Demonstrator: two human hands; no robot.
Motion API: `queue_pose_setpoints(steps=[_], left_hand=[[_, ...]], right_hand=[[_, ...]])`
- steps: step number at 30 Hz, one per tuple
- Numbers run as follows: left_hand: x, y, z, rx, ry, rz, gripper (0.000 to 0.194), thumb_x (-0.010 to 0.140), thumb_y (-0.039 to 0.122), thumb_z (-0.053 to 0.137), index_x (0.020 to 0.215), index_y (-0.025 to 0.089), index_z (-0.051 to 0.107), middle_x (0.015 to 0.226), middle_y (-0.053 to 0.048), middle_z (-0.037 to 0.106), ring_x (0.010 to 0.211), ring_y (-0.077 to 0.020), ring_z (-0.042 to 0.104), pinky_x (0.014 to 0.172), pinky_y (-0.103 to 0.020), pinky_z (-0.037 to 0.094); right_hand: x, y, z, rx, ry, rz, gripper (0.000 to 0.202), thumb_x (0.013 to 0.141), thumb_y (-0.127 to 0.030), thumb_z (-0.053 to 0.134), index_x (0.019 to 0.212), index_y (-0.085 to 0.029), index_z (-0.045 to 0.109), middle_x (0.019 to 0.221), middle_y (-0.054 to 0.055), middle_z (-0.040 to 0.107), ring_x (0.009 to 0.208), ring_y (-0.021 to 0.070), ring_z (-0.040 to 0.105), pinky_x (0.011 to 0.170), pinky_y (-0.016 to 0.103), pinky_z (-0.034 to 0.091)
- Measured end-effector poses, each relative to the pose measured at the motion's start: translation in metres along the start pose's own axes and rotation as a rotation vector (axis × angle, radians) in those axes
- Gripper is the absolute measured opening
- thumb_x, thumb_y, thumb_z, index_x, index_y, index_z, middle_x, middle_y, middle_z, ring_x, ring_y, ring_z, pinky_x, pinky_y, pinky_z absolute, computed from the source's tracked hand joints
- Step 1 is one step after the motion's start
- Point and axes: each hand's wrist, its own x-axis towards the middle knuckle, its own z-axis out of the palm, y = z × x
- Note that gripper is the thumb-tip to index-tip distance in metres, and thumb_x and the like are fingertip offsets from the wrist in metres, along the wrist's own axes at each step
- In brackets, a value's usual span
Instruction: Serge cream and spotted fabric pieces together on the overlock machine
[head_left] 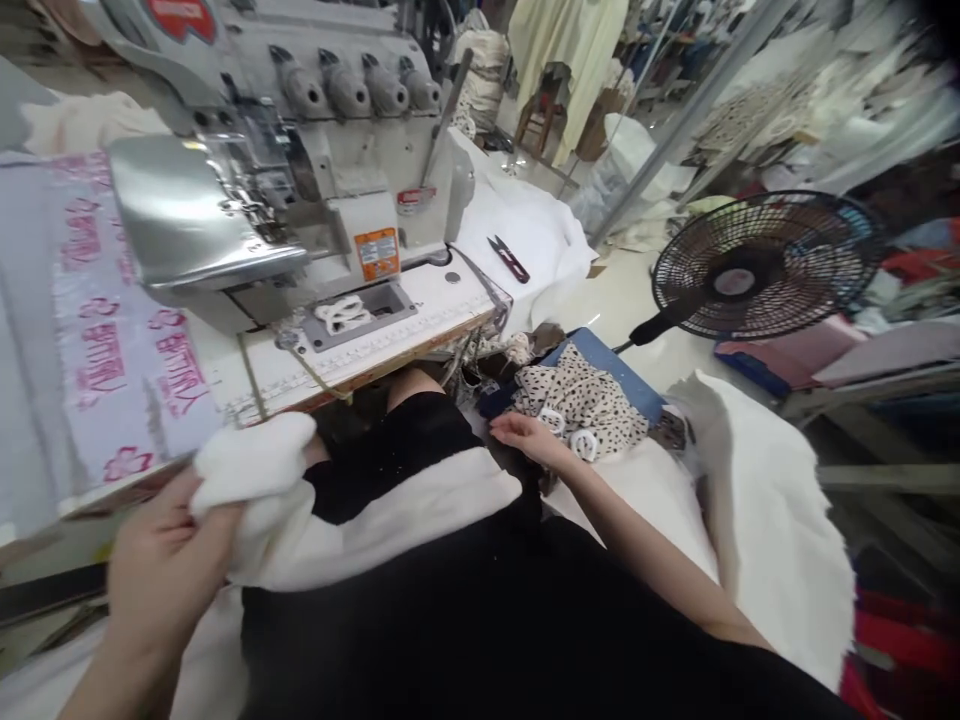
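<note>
My left hand is closed around a bunched piece of soft white fabric at the table's front edge. A length of the same white cloth trails to the right across my lap, over black clothing. My right hand hangs above the right side of my lap, fingers loosely extended, with nothing visible in them. Just beyond it lies a cream fabric with black spots, bearing white rings, on a blue surface. An overlock sewing machine stands on the table ahead.
Red-handled thread snips lie on white cloth right of the machine. A small tray holds white elastic-like strips. Printed plastic sheeting covers the table's left. A black fan stands at right, near a large white fabric pile.
</note>
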Motion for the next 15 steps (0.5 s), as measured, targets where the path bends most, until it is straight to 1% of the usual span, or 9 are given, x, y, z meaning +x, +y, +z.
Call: queue_pose_setpoints(steps=[1, 3, 4, 5, 7, 9, 11, 13, 15], left_hand=[[0.001, 0.003, 0.011, 0.030, -0.127, 0.035, 0.048, 0.071, 0.053, 0.054, 0.111, 0.025, 0.056, 0.104, 0.002, 0.061, 0.101, -0.0287, 0.053, 0.093, -0.044, 0.039], [0.002, 0.011, 0.036, 0.074, -0.377, 0.128, 0.069, 0.066, 0.056, 0.058, 0.124, 0.022, 0.047, 0.113, -0.005, 0.058, 0.105, -0.0327, 0.051, 0.093, -0.045, 0.040], [0.002, 0.014, 0.049, 0.089, -0.453, 0.186, 0.078, 0.065, 0.057, 0.059, 0.131, 0.019, 0.040, 0.122, -0.009, 0.053, 0.111, -0.0340, 0.047, 0.095, -0.045, 0.038], [0.001, 0.017, 0.062, 0.097, -0.491, 0.247, 0.082, 0.067, 0.057, 0.058, 0.135, 0.017, 0.033, 0.130, -0.012, 0.046, 0.117, -0.0341, 0.043, 0.097, -0.046, 0.036], [-0.002, 0.021, 0.084, 0.090, -0.569, 0.354, 0.075, 0.072, 0.054, 0.054, 0.134, 0.017, 0.034, 0.136, -0.012, 0.038, 0.123, -0.0317, 0.036, 0.102, -0.045, 0.030], [-0.007, 0.025, 0.103, 0.060, -0.724, 0.394, 0.061, 0.076, 0.050, 0.052, 0.129, 0.021, 0.042, 0.134, -0.009, 0.042, 0.123, -0.0282, 0.038, 0.103, -0.042, 0.029], [-0.012, 0.032, 0.122, 0.005, -0.877, 0.387, 0.054, 0.076, 0.048, 0.054, 0.124, 0.024, 0.047, 0.131, -0.007, 0.046, 0.123, -0.0265, 0.039, 0.103, -0.040, 0.030], [-0.018, 0.042, 0.139, -0.072, -0.950, 0.355, 0.059, 0.073, 0.046, 0.059, 0.126, 0.024, 0.046, 0.133, -0.007, 0.044, 0.122, -0.0268, 0.039, 0.102, -0.039, 0.031], [-0.022, 0.055, 0.152, -0.145, -1.013, 0.303, 0.064, 0.069, 0.044, 0.064, 0.126, 0.020, 0.046, 0.128, -0.009, 0.048, 0.115, -0.0279, 0.046, 0.097, -0.038, 0.036]], right_hand=[[-0.015, 0.017, -0.007, -0.009, 0.018, 0.021, 0.020, 0.069, -0.025, 0.063, 0.088, -0.020, 0.061, 0.085, 0.007, 0.061, 0.079, 0.0186, 0.059, 0.070, 0.033, 0.046], [-0.043, 0.044, -0.011, -0.027, 0.028, 0.049, 0.027, 0.062, -0.019, 0.068, 0.089, -0.020, 0.062, 0.087, 0.007, 0.060, 0.080, 0.0189, 0.058, 0.066, 0.031, 0.044], [-0.054, 0.053, -0.010, -0.036, 0.022, 0.056, 0.030, 0.061, -0.017, 0.068, 0.089, -0.020, 0.062, 0.087, 0.007, 0.060, 0.078, 0.0184, 0.057, 0.063, 0.029, 0.043], [-0.062, 0.059, -0.007, -0.045, 0.013, 0.059, 0.028, 0.061, -0.017, 0.068, 0.089, -0.018, 0.062, 0.084, 0.006, 0.059, 0.073, 0.0171, 0.056, 0.060, 0.028, 0.042], [-0.070, 0.064, -0.002, -0.063, -0.010, 0.049, 0.018, 0.069, -0.021, 0.063, 0.085, -0.015, 0.061, 0.072, 0.002, 0.055, 0.062, 0.0131, 0.052, 0.054, 0.026, 0.039], [-0.065, 0.056, 0.000, -0.087, -0.032, 0.012, 0.011, 0.076, -0.025, 0.059, 0.077, -0.014, 0.057, 0.065, -0.001, 0.050, 0.056, 0.0101, 0.047, 0.053, 0.024, 0.038], [-0.054, 0.038, -0.001, -0.121, -0.048, -0.051, 0.012, 0.076, -0.024, 0.058, 0.071, -0.014, 0.053, 0.068, -0.001, 0.050, 0.062, 0.0098, 0.046, 0.060, 0.025, 0.040], [-0.042, 0.010, 0.000, -0.160, -0.075, -0.117, 0.010, 0.070, -0.019, 0.061, 0.068, -0.015, 0.052, 0.072, -0.001, 0.050, 0.068, 0.0104, 0.046, 0.067, 0.025, 0.038], [-0.031, -0.021, 0.004, -0.200, -0.131, -0.162, 0.014, 0.064, -0.016, 0.065, 0.066, -0.016, 0.051, 0.064, -0.005, 0.046, 0.062, 0.0090, 0.042, 0.064, 0.023, 0.035]])
